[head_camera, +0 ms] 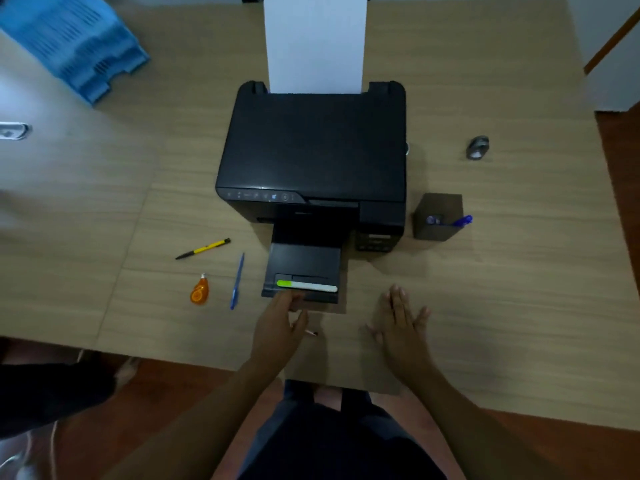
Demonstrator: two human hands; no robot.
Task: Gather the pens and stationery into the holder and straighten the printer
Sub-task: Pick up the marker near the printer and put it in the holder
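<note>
Both my hands sit nearest: left hand (pixel 277 320) fingers touch the printer (pixel 313 157) tray (pixel 304 268) edge, grip unclear; right hand (pixel 401 323) spread flat, empty.

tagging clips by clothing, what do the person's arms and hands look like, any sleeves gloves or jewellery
Both arms are bare up to the bottom edge of the picture: no sleeves show. The left hand and the right hand wear no gloves, and no watch, bracelet or ring can be seen on wrists or fingers, though the dim, soft picture could hide something small.
</note>
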